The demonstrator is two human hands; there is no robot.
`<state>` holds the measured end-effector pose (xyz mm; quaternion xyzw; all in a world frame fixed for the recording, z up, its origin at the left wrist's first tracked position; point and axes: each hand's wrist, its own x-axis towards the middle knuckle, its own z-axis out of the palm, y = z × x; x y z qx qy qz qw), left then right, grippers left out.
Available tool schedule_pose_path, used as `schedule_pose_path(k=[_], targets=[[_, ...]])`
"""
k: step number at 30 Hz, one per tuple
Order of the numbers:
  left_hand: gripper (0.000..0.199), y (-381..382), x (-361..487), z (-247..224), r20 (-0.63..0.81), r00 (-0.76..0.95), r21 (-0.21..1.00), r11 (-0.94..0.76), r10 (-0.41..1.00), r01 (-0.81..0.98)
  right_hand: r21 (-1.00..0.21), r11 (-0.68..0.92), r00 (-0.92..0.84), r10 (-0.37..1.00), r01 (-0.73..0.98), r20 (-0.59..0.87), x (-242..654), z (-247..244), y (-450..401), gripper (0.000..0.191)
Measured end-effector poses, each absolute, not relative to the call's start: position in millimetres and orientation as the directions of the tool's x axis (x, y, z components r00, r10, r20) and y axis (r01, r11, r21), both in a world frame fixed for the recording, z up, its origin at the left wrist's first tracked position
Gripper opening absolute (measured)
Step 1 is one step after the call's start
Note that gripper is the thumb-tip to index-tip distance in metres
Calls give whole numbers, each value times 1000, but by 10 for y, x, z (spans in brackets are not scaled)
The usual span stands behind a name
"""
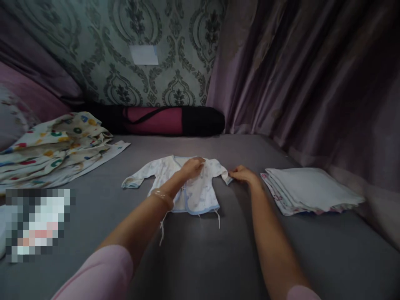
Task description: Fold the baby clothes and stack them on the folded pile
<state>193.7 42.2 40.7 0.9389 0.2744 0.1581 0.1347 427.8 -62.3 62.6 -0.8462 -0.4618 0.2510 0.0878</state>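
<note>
A small white baby shirt (201,193) with pale blue trim and a faint print lies spread on the grey bed surface. Thin white ties hang from its lower edge. My left hand (193,168) reaches across the shirt's front, its curled fingers closed on the cloth near the shoulder on the right; the fingertips are partly hidden. At the end of the right-hand sleeve, my right hand (243,173) pinches the cuff between thumb and fingers. The other sleeve (140,174) lies stretched out to the left, untouched.
A stack of folded cloths (312,189) lies right of my right hand. On the left is a crumpled patterned cloth (62,146), with a pixelated patch below it. A black and maroon long bag (153,121) rests along the wall; purple curtains (265,71) hang at right.
</note>
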Motion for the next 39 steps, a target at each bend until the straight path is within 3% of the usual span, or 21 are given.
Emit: schedule_pose_path(k=[3,8,18,20,23,28,32,37,39], targets=[[36,345,2194,229,267,759,347,-794,593,499,-408,-517,407,852,752,-329,4233,579,-621,19],[45,285,2293,49,260,692,322,-736,674,596,-591,-456,400,886,666,-233,4287,566,-595,15],[53,247,2296,73,199,698,257,-724,688,640,-746,-405,656,753,529,57,4485,347,-496,36],[55,242,2303,68,191,699,242,-723,689,647,-715,-377,642,756,589,130,4475,323,-529,35],[58,240,2309,54,187,695,234,-719,694,655,-575,-393,590,782,718,202,4427,326,-596,35],[60,259,2314,21,178,701,222,-722,690,655,-360,-539,608,786,762,110,4314,350,-677,39],[60,265,2319,10,170,702,217,-721,691,657,-236,-537,577,801,810,156,4296,358,-702,38],[56,234,2321,26,173,707,183,-727,686,661,-209,-562,600,758,800,257,4297,380,-662,41],[55,215,2321,32,168,711,172,-730,683,661,-213,-475,520,800,854,301,4211,385,-601,43]])
